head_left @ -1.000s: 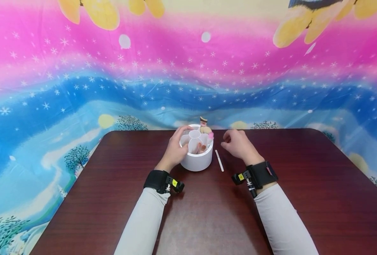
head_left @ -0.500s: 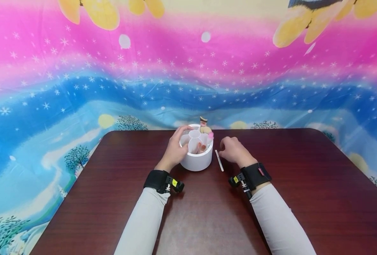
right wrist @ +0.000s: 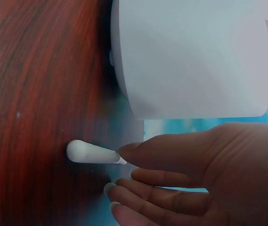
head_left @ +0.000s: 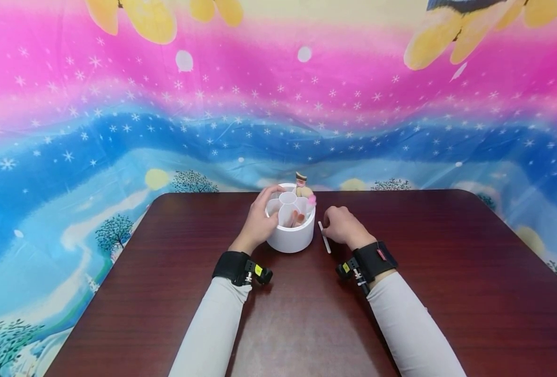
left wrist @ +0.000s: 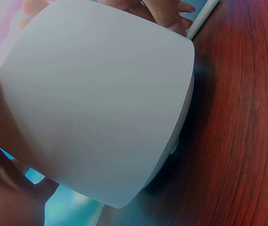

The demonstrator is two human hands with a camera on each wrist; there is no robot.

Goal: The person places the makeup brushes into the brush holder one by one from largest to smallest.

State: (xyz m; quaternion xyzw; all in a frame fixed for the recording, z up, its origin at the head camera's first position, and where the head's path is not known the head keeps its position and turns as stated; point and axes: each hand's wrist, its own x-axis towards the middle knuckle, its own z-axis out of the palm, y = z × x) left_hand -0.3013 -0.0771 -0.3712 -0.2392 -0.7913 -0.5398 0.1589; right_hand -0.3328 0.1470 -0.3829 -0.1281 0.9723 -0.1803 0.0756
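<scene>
A white round organizer (head_left: pixel 290 241) with several compartments stands upright on the table. My left hand (head_left: pixel 258 222) grips its left side, thumb near the front rim and fingers toward the back; the organizer's wall (left wrist: pixel 96 94) fills the left wrist view. A slim white stick (head_left: pixel 326 245) lies on the table to the organizer's right. Over its far part is my right hand (head_left: pixel 343 225). In the right wrist view the thumb touches the white stick (right wrist: pixel 93 153), and the other fingers are loosely bent beyond it, apart from the thumb. What the stick's far end looks like is hidden.
Inside the organizer are brown-tipped brushes (head_left: pixel 299 218), a pink fluffy piece (head_left: pixel 312 200) and a beige figure with a dark-banded hat (head_left: pixel 302 187). The dark red wooden table (head_left: pixel 278 324) ends at a printed cloth backdrop (head_left: pixel 278 125) behind.
My right hand has moved left and down onto the white stick, which lies in the same place. The left hand and the organizer have stayed still.
</scene>
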